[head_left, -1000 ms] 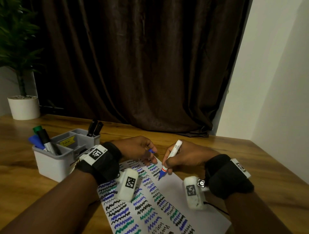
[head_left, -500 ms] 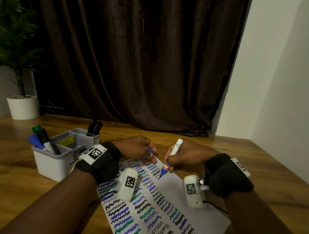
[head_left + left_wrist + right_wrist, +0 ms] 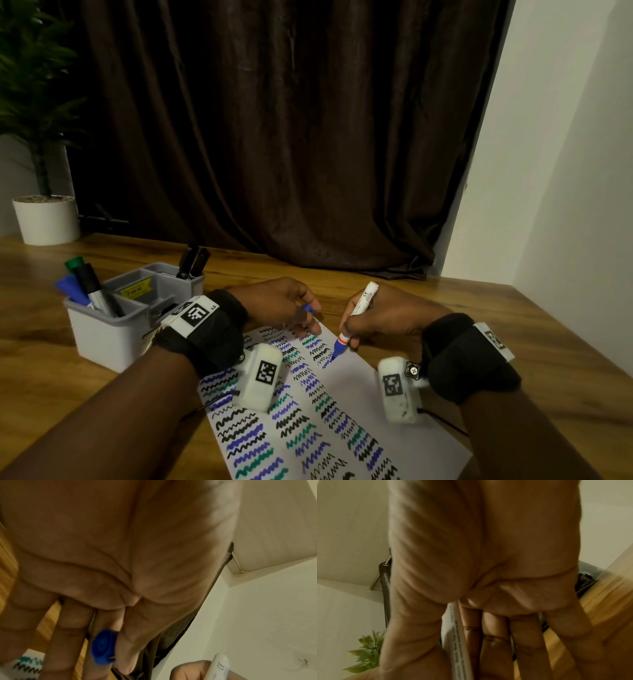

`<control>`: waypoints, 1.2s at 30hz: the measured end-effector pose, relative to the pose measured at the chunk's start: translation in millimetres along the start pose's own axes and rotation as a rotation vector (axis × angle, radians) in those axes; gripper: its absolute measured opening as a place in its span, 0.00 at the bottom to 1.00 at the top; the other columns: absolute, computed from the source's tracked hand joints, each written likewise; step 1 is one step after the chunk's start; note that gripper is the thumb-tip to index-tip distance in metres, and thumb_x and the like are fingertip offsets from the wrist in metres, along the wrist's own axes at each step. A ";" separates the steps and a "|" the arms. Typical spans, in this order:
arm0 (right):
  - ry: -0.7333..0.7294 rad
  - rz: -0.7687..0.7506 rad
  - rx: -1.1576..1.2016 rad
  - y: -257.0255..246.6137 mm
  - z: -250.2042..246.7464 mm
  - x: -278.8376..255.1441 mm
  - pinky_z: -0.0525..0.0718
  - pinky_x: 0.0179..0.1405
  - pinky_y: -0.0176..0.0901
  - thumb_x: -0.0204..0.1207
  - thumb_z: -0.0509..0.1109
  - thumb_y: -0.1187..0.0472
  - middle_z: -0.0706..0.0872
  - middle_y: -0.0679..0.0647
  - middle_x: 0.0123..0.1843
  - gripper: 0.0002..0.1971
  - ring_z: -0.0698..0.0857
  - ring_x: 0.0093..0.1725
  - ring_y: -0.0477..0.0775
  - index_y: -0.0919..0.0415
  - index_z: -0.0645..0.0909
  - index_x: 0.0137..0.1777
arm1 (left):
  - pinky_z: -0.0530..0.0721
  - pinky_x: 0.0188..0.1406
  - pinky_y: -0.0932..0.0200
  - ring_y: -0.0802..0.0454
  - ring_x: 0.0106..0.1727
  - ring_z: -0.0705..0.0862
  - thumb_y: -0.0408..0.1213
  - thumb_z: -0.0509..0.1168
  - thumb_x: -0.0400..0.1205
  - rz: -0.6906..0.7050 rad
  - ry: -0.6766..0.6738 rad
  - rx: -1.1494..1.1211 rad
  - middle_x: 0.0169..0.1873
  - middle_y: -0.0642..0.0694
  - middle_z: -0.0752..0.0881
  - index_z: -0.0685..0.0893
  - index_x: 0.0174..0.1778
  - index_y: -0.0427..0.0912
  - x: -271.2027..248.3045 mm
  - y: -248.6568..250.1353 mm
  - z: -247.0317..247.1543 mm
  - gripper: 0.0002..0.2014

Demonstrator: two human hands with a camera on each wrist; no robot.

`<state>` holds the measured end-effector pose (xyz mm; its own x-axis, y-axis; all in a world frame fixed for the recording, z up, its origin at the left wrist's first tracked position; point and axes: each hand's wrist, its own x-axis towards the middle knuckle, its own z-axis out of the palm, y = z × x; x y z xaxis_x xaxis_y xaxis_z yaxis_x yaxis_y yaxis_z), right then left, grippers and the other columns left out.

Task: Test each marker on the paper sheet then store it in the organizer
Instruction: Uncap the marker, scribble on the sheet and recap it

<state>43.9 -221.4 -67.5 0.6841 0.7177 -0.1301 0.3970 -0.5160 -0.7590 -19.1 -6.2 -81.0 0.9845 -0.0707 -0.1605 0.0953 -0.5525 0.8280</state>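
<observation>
Right hand (image 3: 387, 320) grips one white marker (image 3: 356, 317), blue tip on the paper (image 3: 394, 421). Left hand (image 3: 277, 301) pinches its blue cap (image 3: 102, 646). Five markers stand in the organizer (image 3: 109, 337).

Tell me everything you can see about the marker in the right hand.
The marker has a white barrel with printed text, a red band and a blue tip section. It is uncapped and tilted, tip down on the paper at a fresh blue squiggle. The right hand grips it; the left hand holds its blue cap.
</observation>
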 end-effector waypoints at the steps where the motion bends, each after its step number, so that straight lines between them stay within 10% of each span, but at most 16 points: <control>1: 0.000 -0.006 0.003 0.1 -0.3 0.0 0.89 0.45 0.40 0.78 0.76 0.69 0.94 0.62 0.42 0.08 0.91 0.45 0.56 0.74 0.90 0.53 | 0.84 0.70 0.38 0.34 0.62 0.90 0.28 0.66 0.86 0.001 -0.002 -0.002 0.56 0.37 0.93 0.80 0.67 0.34 0.7 -0.5 0.0 0.13; 14: 0.022 0.015 -0.045 5.2 -4.5 5.2 0.90 0.53 0.46 0.77 0.76 0.65 0.95 0.61 0.41 0.05 0.92 0.43 0.52 0.67 0.92 0.48 | 0.85 0.69 0.38 0.36 0.61 0.90 0.30 0.69 0.85 0.015 -0.020 -0.032 0.55 0.39 0.94 0.81 0.64 0.39 1.4 -3.2 -1.1 0.12; 19: 0.236 -0.030 0.074 5.3 -7.4 7.9 0.89 0.45 0.46 0.77 0.77 0.62 0.94 0.56 0.37 0.05 0.91 0.40 0.51 0.63 0.92 0.47 | 0.89 0.36 0.53 0.41 0.46 0.92 0.30 0.73 0.82 0.059 0.063 -0.149 0.53 0.38 0.94 0.78 0.62 0.38 1.0 -2.3 -2.1 0.15; 24: 0.391 -0.130 0.362 -0.5 -9.4 8.1 0.90 0.54 0.58 0.83 0.74 0.60 0.92 0.59 0.35 0.04 0.96 0.49 0.63 0.61 0.86 0.50 | 0.87 0.29 0.57 0.49 0.34 0.91 0.26 0.72 0.81 0.228 0.214 -0.228 0.48 0.30 0.93 0.83 0.55 0.36 5.4 -1.7 -6.2 0.08; 36: 0.402 -0.283 0.696 -13.1 -14.6 1.7 0.90 0.55 0.53 0.88 0.66 0.62 0.93 0.57 0.40 0.09 0.93 0.43 0.58 0.58 0.88 0.60 | 0.79 0.17 0.62 0.51 0.28 0.84 0.34 0.65 0.88 0.426 0.403 -0.184 0.41 0.46 0.87 0.86 0.64 0.48 4.9 3.1 -7.4 0.11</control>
<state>48.8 -220.2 -48.5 0.8331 0.4882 0.2601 0.2093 0.1572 -0.9651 -12.9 -2.1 -75.2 0.9165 0.0852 0.3910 -0.3304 -0.3901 0.8595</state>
